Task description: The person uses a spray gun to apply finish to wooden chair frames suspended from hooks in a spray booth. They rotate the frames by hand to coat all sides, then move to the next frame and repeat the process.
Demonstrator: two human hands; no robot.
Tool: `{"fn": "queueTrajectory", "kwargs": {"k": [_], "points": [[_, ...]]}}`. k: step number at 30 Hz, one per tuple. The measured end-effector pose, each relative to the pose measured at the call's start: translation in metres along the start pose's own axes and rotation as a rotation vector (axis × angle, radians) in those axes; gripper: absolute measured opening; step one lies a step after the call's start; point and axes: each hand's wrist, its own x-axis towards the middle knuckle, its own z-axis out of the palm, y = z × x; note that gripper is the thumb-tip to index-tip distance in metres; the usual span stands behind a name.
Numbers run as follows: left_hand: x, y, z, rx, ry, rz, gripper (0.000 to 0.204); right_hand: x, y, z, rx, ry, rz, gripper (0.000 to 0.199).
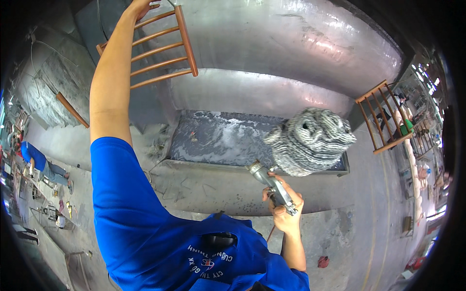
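Brown wooden slatted frame (186,42) is raised at eleven o'clock, probably exposing its slats; the left hand (141,8) is beside it, grip unclear. Right hand (288,208) grasps a metal spray gun (278,191) at five o'clock, presumably for trigger control.

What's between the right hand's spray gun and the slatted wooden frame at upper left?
In the head view, a trough of foamy liquid and the metal panel behind it appear between spray gun and wooden frame.

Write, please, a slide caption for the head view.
Right hand gripping a spray gun, left hand near a brown slatted frame.
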Motion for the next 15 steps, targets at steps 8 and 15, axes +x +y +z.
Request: {"fn": "queueTrajectory", "kwargs": {"k": [8, 15], "points": [[0.009, -0.002, -0.020, 0.030, -0.069, -0.034, 0.060, 0.050, -0.008, 0.029, 0.039, -0.117, 0.058, 0.099], [0.014, -0.001, -0.033, 0.115, -0.070, -0.050, 0.063, 0.094, -0.045, 0.053, -0.015, -0.070, -0.055, 0.100]]}}
